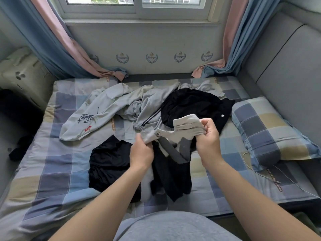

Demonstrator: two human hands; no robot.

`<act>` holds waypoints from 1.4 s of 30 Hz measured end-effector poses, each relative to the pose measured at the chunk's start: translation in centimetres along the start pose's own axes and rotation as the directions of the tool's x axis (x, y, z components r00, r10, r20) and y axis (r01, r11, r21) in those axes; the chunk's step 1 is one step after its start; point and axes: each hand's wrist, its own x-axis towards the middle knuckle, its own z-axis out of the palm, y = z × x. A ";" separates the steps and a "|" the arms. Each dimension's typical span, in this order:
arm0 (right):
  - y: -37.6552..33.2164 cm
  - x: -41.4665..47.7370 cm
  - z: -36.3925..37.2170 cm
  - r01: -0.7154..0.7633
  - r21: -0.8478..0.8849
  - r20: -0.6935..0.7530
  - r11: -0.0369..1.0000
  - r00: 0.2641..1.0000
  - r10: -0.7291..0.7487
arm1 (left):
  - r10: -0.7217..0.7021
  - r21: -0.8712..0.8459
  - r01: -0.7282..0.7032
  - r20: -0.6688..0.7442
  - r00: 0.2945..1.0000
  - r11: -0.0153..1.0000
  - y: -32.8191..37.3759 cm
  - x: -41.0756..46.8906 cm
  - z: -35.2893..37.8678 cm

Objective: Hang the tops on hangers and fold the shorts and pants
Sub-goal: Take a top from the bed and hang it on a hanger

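Both your hands are up over the bed [52,171]; your left hand [141,152] is closed on one end of a grey waistband [186,126], your right hand [209,136] pinches the other end, fingers curled round the cloth; the band shows a zip and one snap button [158,134]. The garment hangs between your hands, grey and dark together; whether it is shorts or pants I cannot tell. On the checked cover you have, as far as the heap lets you count: one pale grey top [97,117] with script lettering, at the left; one grey piece with dark stripes [149,117] in the middle; one black garment [192,103] behind your right hand; one black garment [109,162] flat beside your left wrist. One pillow [267,129] lies at the right; two curtains [57,46] flank the window [137,6].
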 end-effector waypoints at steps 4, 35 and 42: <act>3.8 -1.5 -1.0 0.064 -0.325 0.236 0.943 0.972 0.015 | 0.020 -0.382 -0.043 -0.064 0.998 0.923 0.8 0.8 -2.1; 2.3 -0.7 4.7 0.116 -0.394 0.303 0.912 0.953 0.009 | 0.029 -0.705 0.290 0.403 0.915 0.647 3.9 0.0 -4.6; 0.7 1.8 2.9 0.063 -0.287 0.356 0.956 0.933 0.045 | 0.129 0.148 -0.175 0.276 0.952 0.973 2.4 1.1 -6.0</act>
